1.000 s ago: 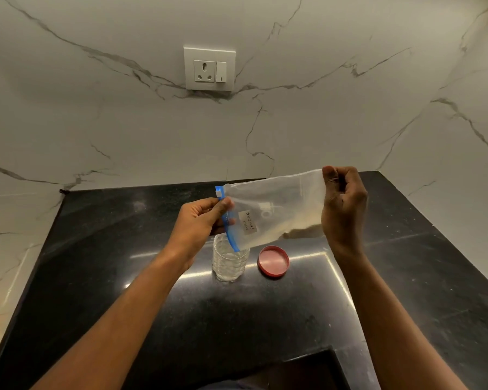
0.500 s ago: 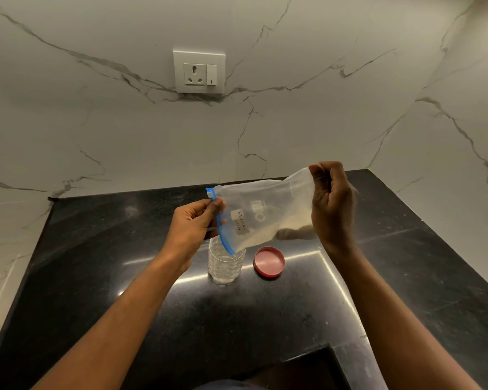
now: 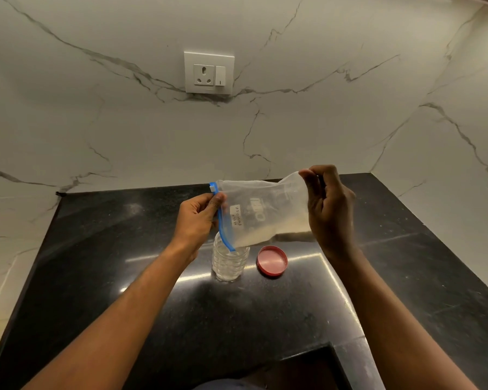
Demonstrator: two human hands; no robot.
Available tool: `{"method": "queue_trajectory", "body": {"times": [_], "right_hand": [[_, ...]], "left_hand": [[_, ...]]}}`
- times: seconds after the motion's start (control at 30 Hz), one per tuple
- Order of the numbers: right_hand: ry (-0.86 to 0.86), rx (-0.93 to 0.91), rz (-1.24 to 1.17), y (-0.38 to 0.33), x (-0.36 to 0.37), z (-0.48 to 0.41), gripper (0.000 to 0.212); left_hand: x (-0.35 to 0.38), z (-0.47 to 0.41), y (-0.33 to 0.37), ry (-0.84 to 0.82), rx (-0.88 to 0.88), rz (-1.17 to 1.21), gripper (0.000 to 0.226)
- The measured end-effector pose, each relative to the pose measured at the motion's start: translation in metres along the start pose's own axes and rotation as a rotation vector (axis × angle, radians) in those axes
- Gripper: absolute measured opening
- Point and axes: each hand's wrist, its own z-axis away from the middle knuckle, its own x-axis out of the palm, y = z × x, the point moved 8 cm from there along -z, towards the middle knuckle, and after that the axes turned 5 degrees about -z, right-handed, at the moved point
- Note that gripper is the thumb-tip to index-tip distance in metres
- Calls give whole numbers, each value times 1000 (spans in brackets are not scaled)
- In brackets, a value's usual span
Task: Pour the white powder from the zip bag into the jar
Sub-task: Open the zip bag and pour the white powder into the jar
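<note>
Zip bag (image 3: 262, 212) at frame centre is soft, light; left hand (image 3: 197, 218) pinches its zipper edge, right hand (image 3: 328, 209) pinches its bottom corner.

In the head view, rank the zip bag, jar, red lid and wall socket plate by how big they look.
1. zip bag, clearly largest.
2. and 3. wall socket plate and jar look alike; the plate is farther away, so I won't rank them.
4. red lid, smallest.

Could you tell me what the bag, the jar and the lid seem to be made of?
Bag: thin clear plastic film; it creases and shows the powder inside. Jar: clear with a dimpled wall, glass or hard plastic, unclear which. Lid: red, smooth, probably plastic.
</note>
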Motion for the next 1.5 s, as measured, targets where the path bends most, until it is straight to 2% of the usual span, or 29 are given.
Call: {"method": "queue_trajectory", "body": {"times": [0.1, 0.2, 0.47, 0.77, 1.13, 1.5], "right_hand": [[-20, -41, 4, -6, 3, -1, 26], [-58, -68, 5, -9, 7, -2, 29], [-40, -61, 76, -2, 4, -4, 18], [-76, -54, 72, 0, 6, -7, 20], [-84, -39, 19, 0, 7, -10, 27], [-100, -73, 40, -1, 9, -10, 23]], "left_hand": [[0, -1, -2, -19, -12, 16, 14], [2, 0, -6, -66, -33, 15, 23], [5, 0, -9, -129, -41, -6, 37], [0, -4, -13, -86, -46, -19, 26], [-4, -1, -19, -73, -69, -2, 24], [-8, 3, -15, -51, -61, 17, 22]]}}
